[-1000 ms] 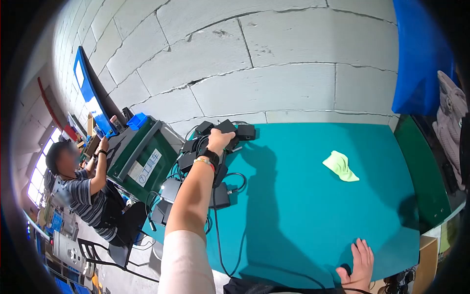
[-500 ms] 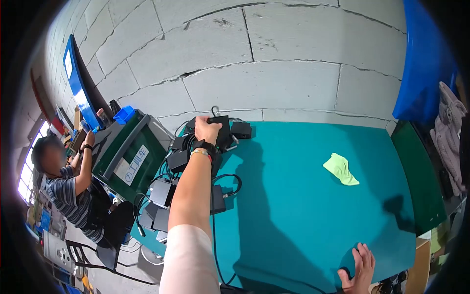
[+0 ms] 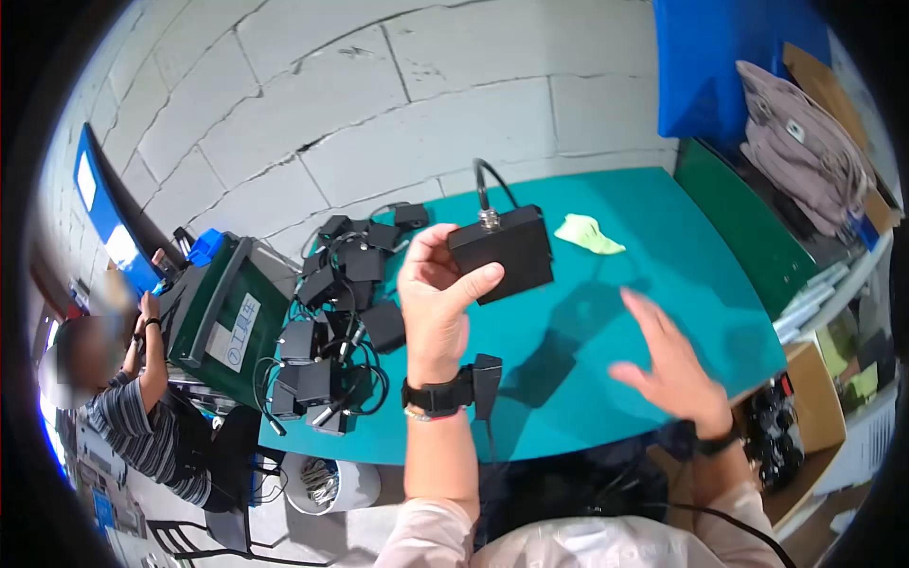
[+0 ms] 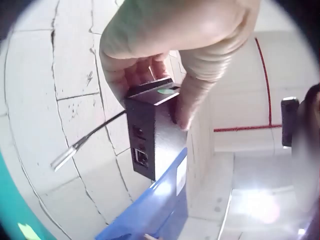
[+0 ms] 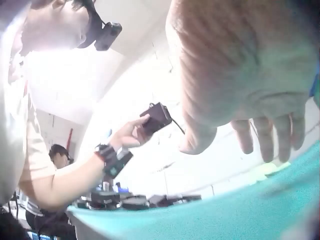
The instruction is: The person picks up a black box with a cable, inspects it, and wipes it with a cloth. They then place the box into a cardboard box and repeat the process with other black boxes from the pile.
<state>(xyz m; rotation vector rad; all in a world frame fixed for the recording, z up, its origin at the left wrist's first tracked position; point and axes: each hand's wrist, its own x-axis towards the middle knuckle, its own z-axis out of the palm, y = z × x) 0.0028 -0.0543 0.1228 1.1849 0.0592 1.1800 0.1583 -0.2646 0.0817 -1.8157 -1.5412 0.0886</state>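
My left hand point(image 3: 440, 293) holds a black electronics box point(image 3: 507, 251) up over the table, thumb across its near face and fingers behind. A black cable point(image 3: 486, 180) loops out of a metal fitting on its upper edge. In the left wrist view, the box point(image 4: 150, 130) shows a round jack and a square port on one end, and a silver-tipped cable end point(image 4: 65, 157) hangs beside it. My right hand point(image 3: 672, 364), blurred, is over the right part of the table with fingers spread and nothing in it.
Several similar black boxes point(image 3: 360, 262) with tangled cables crowd the left of the green table point(image 3: 606, 398). A yellow-green cloth point(image 3: 589, 234) lies toward the back. A green tool cart point(image 3: 222, 322) and a seated person point(image 3: 156, 417) are at left; a white bin point(image 3: 360, 488) stands below the table edge.
My left hand has lifted one box from the back of the pile and brought it nearer, toward the middle. The right hand has risen from the table's front edge. The head view has shifted.
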